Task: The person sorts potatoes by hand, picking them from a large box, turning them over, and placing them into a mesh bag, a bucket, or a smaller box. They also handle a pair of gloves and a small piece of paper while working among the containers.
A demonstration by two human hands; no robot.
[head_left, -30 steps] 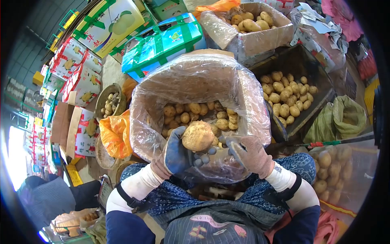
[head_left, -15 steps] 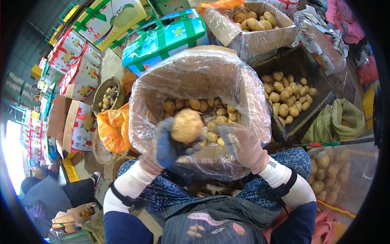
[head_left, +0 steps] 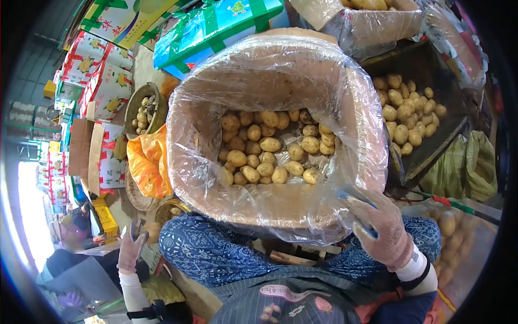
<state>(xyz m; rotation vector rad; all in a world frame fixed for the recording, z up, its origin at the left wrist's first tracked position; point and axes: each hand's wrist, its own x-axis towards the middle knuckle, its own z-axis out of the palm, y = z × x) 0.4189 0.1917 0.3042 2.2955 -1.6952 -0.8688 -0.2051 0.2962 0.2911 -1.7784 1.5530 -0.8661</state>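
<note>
So the big potato from a second ago is gone from the left hand point(head_left: 131, 249), which has dropped low on the near left, fingers loose, holding nothing, close to a basket point(head_left: 167, 211). The right hand point(head_left: 381, 227) has moved right, spread open by the near right edge of the box point(head_left: 280, 208), empty too. The crinkly clear plastic liner point(head_left: 280, 70) drapes over the rim; smooth round potatoes point(head_left: 270, 151) fill only the bottom.
</note>
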